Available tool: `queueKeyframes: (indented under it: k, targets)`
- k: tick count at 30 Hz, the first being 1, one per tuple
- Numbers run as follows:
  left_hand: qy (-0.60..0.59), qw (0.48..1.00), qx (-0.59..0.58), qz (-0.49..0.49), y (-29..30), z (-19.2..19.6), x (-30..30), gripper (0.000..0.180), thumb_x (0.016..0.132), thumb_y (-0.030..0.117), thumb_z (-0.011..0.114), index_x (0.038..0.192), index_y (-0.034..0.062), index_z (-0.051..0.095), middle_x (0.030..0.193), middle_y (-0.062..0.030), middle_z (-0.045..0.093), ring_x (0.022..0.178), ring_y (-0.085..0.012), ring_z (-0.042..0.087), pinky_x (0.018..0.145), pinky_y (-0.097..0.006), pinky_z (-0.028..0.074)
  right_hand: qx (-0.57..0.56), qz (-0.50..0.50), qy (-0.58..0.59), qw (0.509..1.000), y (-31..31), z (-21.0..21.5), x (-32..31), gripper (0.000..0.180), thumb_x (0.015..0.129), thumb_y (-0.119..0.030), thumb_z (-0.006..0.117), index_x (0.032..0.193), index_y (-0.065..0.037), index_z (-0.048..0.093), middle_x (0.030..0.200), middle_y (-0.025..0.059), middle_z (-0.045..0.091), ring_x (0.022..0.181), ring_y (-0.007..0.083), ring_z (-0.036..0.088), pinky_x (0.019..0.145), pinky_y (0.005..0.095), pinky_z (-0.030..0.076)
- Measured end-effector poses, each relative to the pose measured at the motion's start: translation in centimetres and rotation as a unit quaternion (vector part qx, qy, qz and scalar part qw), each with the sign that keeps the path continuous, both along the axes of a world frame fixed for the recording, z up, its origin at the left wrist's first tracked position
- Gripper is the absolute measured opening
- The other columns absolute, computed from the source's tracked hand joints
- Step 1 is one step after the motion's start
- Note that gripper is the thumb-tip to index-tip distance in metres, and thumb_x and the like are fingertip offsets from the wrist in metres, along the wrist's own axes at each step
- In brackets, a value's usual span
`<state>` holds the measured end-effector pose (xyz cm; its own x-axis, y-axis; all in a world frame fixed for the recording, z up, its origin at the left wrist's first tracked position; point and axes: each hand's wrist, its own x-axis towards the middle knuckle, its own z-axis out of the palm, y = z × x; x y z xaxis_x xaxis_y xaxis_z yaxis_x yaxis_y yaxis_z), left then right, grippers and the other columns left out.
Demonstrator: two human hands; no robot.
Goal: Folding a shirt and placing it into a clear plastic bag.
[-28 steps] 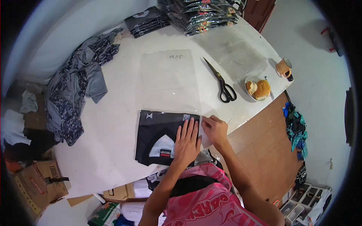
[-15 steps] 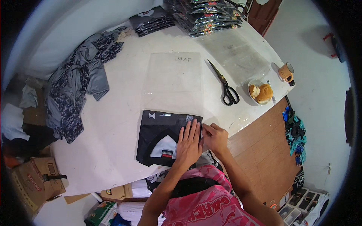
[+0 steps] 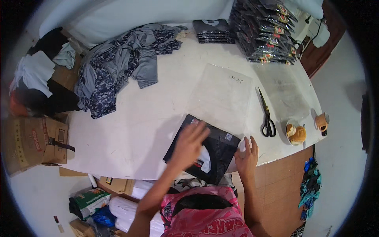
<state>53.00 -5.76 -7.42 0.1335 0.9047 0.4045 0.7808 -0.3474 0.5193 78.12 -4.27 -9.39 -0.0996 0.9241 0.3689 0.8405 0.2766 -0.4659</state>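
A folded black shirt [image 3: 218,143] with a white inner neck and a small red-and-black label lies tilted near the table's front edge. Above it is a clear plastic bag [image 3: 221,89] with handwriting near its far edge; I cannot tell how much of the shirt is inside. My left hand [image 3: 190,144], smeared by motion, is over the shirt's left half with its fingers stretched out, partly hiding the collar. At the shirt's right corner, my right hand [image 3: 246,158] has its fingers apart, the thumb close to the shirt's edge and the fingertips by the bag.
Black scissors [image 3: 267,118] lie right of the bag, beside more clear bags [image 3: 282,93]. Bread [image 3: 299,135] in a bowl and an orange mug [image 3: 321,120] stand far right. Behind are packed garments [image 3: 262,31] and folded shirts [image 3: 213,31]; grey camouflage clothes [image 3: 130,59] lie left.
My view has shifted, so the table sits differently. The shirt is turned clockwise. My left hand has moved toward its left side, and my right fingers have spread from a pinch at its edge.
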Motion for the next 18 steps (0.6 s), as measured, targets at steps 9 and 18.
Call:
queueKeyframes:
  k: [9, 18]
  targets:
    - [-0.031, 0.979, -0.163, -0.119, 4.5, -2.1, -7.4, 0.054, 0.088, -0.005, 0.059, 0.139, 0.0133, 0.054, 0.156, -0.0099, 0.035, 0.145, -0.0328, 0.028, 0.117, -0.040, 0.030, 0.051, 0.105, -0.015, 0.993, 0.8, -2.0, 0.1, 0.040, 0.080, 0.002, 0.061, 0.120, -0.003, 0.065, 0.124, 0.0164, 0.062, 0.114, 0.0357, 0.059, 0.097, 0.0426, 0.047]
    - [-0.013, 0.991, -0.105, -0.085, 4.0, -2.8, -7.4, 0.033, 0.095, 0.003, 0.055, 0.127, 0.0048, 0.062, 0.140, -0.0122, 0.054, 0.136, -0.0336, 0.043, 0.111, -0.042, 0.037, 0.044, 0.037, 0.106, 0.993, -1.6, -1.7, 0.1, 0.030, 0.074, 0.004, 0.071, 0.102, -0.005, 0.071, 0.098, 0.0096, 0.065, 0.084, 0.0266, 0.061, 0.070, 0.0360, 0.052]
